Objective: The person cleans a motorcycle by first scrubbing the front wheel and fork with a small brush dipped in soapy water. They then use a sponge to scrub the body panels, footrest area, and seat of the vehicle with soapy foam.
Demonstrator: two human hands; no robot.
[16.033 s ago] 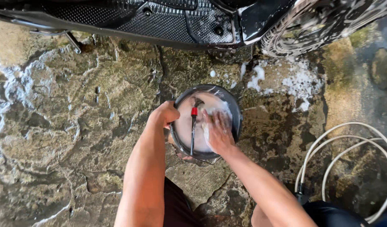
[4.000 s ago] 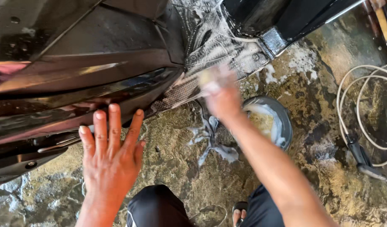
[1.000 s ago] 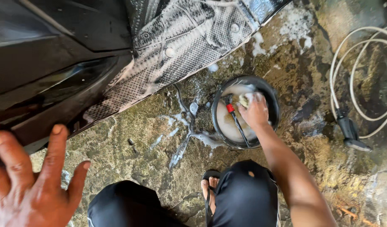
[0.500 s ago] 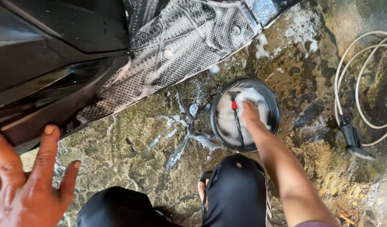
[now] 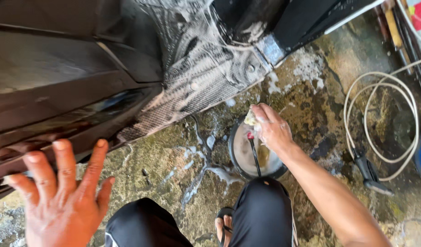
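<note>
Right hand (image 5: 273, 130) grips soapy yellow sponge (image 5: 250, 118) above round dark basin of suds (image 5: 257, 155) (drips fall back in); left hand (image 5: 64, 196) spread wide, empty, steadying near glossy black scooter body (image 5: 68, 87).

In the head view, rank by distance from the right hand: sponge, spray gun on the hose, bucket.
From the right hand:
1. Sponge, gripped in its fingers.
2. Bucket, directly beneath the hand.
3. Spray gun, far right on the ground.
</note>
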